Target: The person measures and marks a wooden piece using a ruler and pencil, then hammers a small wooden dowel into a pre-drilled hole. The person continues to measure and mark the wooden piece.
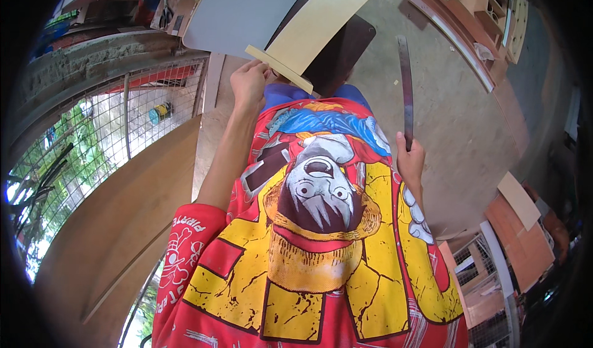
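Red-and-yellow printed shirt nearest; left hand grips pale wooden T-shaped board at twelve o'clock, right hand clasps long dark metal ruler, which could slip sideways.

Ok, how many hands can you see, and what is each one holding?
2. The left hand grips the end of a pale wooden board up top. The right hand holds a long dark metal ruler upright on the right. No other hands show.

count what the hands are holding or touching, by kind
pale wooden boards, under the left hand: 1
long dark metal strips, gripped by the right hand: 1
total: 2
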### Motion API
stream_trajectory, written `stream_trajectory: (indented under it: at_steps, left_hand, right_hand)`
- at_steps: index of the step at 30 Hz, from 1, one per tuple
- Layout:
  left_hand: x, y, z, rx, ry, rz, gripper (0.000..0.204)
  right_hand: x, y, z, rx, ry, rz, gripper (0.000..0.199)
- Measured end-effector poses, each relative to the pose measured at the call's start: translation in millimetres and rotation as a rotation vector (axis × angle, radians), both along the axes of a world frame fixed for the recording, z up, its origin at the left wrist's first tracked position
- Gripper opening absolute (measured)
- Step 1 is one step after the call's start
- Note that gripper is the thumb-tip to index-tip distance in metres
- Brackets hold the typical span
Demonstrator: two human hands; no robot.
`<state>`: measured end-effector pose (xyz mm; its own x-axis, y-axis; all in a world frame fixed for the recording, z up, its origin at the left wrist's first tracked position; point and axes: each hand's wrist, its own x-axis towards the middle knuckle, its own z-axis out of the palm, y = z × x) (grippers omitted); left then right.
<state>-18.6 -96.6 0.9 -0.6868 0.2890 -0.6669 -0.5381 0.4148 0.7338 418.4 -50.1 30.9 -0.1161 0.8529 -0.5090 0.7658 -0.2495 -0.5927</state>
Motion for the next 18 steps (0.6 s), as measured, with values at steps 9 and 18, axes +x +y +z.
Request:
stream_trajectory:
  at_steps: [9,18]
  left_hand:
    - [42.3,-12.3,28.2,-0.096,1.135,-1.163,0.039]
    - [15.0,1.3,-15.6,0.099,1.238,-1.788,0.023]
  right_hand:
    - [7.0,26.7,-18.7,0.127,0.069,-0.055,0.046]
    - [-6.9,27.1,-17.8,0.085,0.014,-0.04,0.047]
